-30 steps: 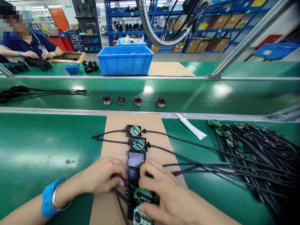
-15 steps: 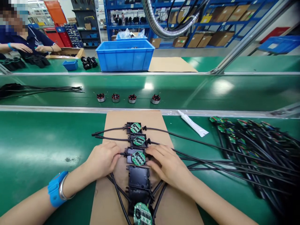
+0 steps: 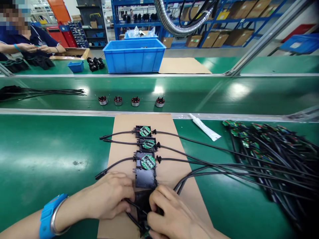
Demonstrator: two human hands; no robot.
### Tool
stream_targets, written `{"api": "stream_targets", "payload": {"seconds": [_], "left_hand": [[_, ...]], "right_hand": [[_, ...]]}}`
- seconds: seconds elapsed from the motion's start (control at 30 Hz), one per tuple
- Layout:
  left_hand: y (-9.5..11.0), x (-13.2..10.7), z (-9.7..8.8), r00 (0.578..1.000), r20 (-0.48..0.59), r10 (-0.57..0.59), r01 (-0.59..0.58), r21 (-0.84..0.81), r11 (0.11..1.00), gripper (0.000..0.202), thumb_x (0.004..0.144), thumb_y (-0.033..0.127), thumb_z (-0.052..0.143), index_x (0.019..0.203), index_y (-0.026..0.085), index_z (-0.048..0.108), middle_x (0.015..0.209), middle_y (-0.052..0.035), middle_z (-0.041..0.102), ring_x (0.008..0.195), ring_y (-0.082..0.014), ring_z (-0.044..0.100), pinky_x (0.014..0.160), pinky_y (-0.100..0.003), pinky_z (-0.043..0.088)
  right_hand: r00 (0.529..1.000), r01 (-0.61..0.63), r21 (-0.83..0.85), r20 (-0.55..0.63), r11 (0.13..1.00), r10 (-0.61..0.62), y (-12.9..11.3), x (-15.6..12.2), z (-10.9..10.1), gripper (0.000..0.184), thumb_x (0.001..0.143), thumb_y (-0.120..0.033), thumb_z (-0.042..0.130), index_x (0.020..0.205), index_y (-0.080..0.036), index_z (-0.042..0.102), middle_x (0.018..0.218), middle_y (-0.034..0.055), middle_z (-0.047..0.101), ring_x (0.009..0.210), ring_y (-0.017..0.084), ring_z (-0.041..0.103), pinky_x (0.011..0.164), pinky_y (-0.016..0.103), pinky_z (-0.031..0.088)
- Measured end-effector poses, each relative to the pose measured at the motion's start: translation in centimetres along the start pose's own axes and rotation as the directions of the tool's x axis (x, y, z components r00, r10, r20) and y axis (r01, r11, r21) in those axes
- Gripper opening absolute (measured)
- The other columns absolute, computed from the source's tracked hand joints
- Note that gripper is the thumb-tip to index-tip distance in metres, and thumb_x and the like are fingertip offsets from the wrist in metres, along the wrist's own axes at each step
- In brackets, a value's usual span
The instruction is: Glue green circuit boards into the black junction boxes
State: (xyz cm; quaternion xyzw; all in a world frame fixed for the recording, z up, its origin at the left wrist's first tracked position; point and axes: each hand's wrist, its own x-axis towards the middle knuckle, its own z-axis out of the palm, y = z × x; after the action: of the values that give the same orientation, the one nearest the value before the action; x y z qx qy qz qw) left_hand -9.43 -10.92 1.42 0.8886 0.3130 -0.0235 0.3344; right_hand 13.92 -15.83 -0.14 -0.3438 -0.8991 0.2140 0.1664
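My left hand (image 3: 113, 194) is closed on a black cable (image 3: 136, 205) near the front of the cardboard sheet. Beside it, my right hand (image 3: 168, 212) is curled over the nearest black plastic housing (image 3: 143, 198); whatever its fingers pinch is hidden. Farther up, three housings hold round green circuit boards: a far board (image 3: 145, 131), a middle board (image 3: 149, 144) and a near board (image 3: 148, 162), with cables running out both sides. An open housing (image 3: 145, 177) without a board lies just beyond my hands. Another green board shows only partly beneath my right hand.
Cardboard (image 3: 119, 122) lies under the housings. On the right are a white tube (image 3: 205, 127) and a heap of cabled boards (image 3: 269, 149). Several motor stators (image 3: 135, 101) sit on the green belt (image 3: 184, 93). Behind stand a blue bin (image 3: 134, 57) and a co-worker (image 3: 27, 43).
Both hands have moved from the third housing towards me. The left hand has let go of that housing's cable, which now lies free. The stators have shifted left along the belt.
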Motion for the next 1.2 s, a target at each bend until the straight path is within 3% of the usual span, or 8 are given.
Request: {"api": "stream_targets", "payload": {"seconds": [0.13, 0.23, 0.3, 0.43, 0.67, 0.77, 0.93, 1.2], "left_hand": [[0.5, -0.5, -0.1, 0.998, -0.040, -0.050, 0.049, -0.048, 0.998, 0.016, 0.077, 0.011, 0.063, 0.085, 0.022, 0.055, 0.089, 0.0022, 0.060, 0.089, -0.0170, 0.056, 0.080, -0.028, 0.041], [0.8, -0.9, -0.8, 0.984, -0.147, -0.104, 0.089, -0.104, 0.991, 0.011, 0.083, 0.011, 0.053, 0.087, 0.021, 0.053, 0.087, 0.0010, 0.059, 0.082, -0.0160, 0.055, 0.072, -0.027, 0.041], [0.7, -1.1, -1.0, 0.961, -0.238, -0.140, 0.114, -0.119, 0.986, 0.007, 0.088, 0.015, 0.047, 0.088, 0.021, 0.051, 0.087, -0.0004, 0.058, 0.079, -0.0160, 0.054, 0.068, -0.027, 0.041], [-0.3, -0.9, -0.3, 0.914, -0.362, -0.182, 0.205, 0.026, 0.979, 0.011, 0.090, 0.017, 0.039, 0.086, 0.019, 0.050, 0.085, -0.0035, 0.055, 0.075, -0.0171, 0.053, 0.065, -0.028, 0.041], [-1.3, 0.0, 1.2, 0.885, -0.430, -0.178, 0.323, 0.293, 0.900, 0.015, 0.089, 0.015, 0.039, 0.082, 0.017, 0.051, 0.083, -0.0072, 0.055, 0.078, -0.0228, 0.051, 0.067, -0.036, 0.043], [-0.4, -0.7, 0.8, 0.909, -0.407, -0.083, 0.206, 0.266, 0.942, 0.014, 0.091, 0.017, 0.039, 0.086, 0.017, 0.053, 0.086, -0.0068, 0.055, 0.079, -0.0223, 0.049, 0.071, -0.038, 0.043], [0.9, -2.3, 1.3, 0.983, -0.139, 0.122, -0.097, 0.175, 0.980, 0.012, 0.086, 0.019, 0.051, 0.096, 0.021, 0.055, 0.091, -0.0042, 0.057, 0.085, -0.0211, 0.051, 0.076, -0.034, 0.043], [0.9, -5.3, 1.9, 0.941, -0.332, 0.062, -0.008, 0.160, 0.987, 0.014, 0.093, 0.013, 0.038, 0.088, 0.018, 0.049, 0.079, -0.0035, 0.052, 0.071, -0.0175, 0.049, 0.063, -0.029, 0.041]], "right_hand": [[1.000, -0.006, 0.042, 0.005, 0.999, 0.006, 0.6, -0.2, -1.5, 0.022, 0.072, -0.029, 0.074, 0.077, -0.022, 0.054, 0.090, 0.0017, 0.055, 0.084, 0.018, 0.048, 0.068, 0.027, 0.042], [0.993, -0.113, 0.170, 0.043, 0.979, 0.107, 2.0, -0.1, -4.0, 0.048, 0.075, -0.050, 0.071, 0.108, -0.021, 0.052, 0.109, 0.0084, 0.055, 0.099, 0.022, 0.052, 0.081, 0.031, 0.048], [0.992, -0.124, 0.209, 0.045, 0.970, 0.117, 3.4, 0.0, -5.2, 0.046, 0.085, -0.044, 0.062, 0.119, -0.020, 0.044, 0.116, 0.0107, 0.054, 0.104, 0.021, 0.052, 0.086, 0.032, 0.047], [0.992, -0.128, 0.089, 0.029, 0.988, 0.126, 6.1, 0.2, -4.3, 0.011, 0.094, -0.020, 0.043, 0.101, -0.020, 0.051, 0.097, 0.0061, 0.060, 0.088, 0.018, 0.055, 0.076, 0.031, 0.046], [0.985, -0.078, -0.235, -0.168, 0.969, 0.039, 6.8, 0.5, -1.8, 0.016, 0.092, -0.018, 0.046, 0.084, -0.016, 0.059, 0.079, 0.0063, 0.057, 0.078, 0.020, 0.048, 0.069, 0.033, 0.040], [0.979, -0.014, -0.197, -0.200, 0.980, -0.026, 5.4, 0.0, -2.9, 0.014, 0.090, -0.015, 0.048, 0.096, -0.017, 0.061, 0.084, 0.0066, 0.058, 0.081, 0.020, 0.047, 0.072, 0.035, 0.038], [0.994, 0.093, -0.026, 0.062, 0.995, -0.091, 3.5, -1.6, -3.7, 0.016, 0.084, -0.012, 0.046, 0.090, -0.019, 0.059, 0.083, 0.0055, 0.055, 0.079, 0.019, 0.047, 0.071, 0.034, 0.037], [0.992, 0.106, -0.038, -0.066, 0.994, -0.109, 4.8, -2.9, -3.4, 0.019, 0.086, -0.004, 0.041, 0.083, -0.017, 0.054, 0.078, 0.0049, 0.051, 0.068, 0.016, 0.041, 0.061, 0.028, 0.033]]}}
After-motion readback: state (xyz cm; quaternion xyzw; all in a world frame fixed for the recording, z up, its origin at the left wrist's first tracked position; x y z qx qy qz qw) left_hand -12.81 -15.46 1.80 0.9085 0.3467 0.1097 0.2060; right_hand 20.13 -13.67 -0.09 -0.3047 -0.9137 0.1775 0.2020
